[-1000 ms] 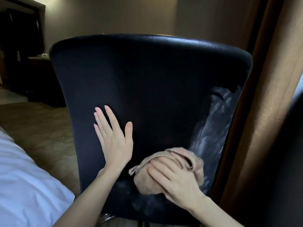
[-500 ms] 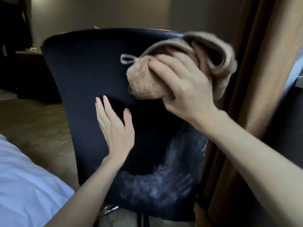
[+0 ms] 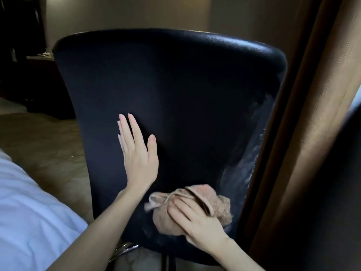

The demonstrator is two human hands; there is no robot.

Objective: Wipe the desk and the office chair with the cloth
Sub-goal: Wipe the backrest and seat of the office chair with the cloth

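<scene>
Right hand (image 3: pixel 196 223) is coming back down from the top right corner of the backrest (image 3: pixel 175 90), where it was half a second ago. It is now pressing the cloth (image 3: pixel 222 210) low on the right side, close to its spot a second ago. The cloth's left end is blurring with motion. Pale wipe streaks (image 3: pixel 252 159) are now running up along the backrest's right edge. The broad smear seen low at centre half a second ago is no longer showing as one patch.
</scene>
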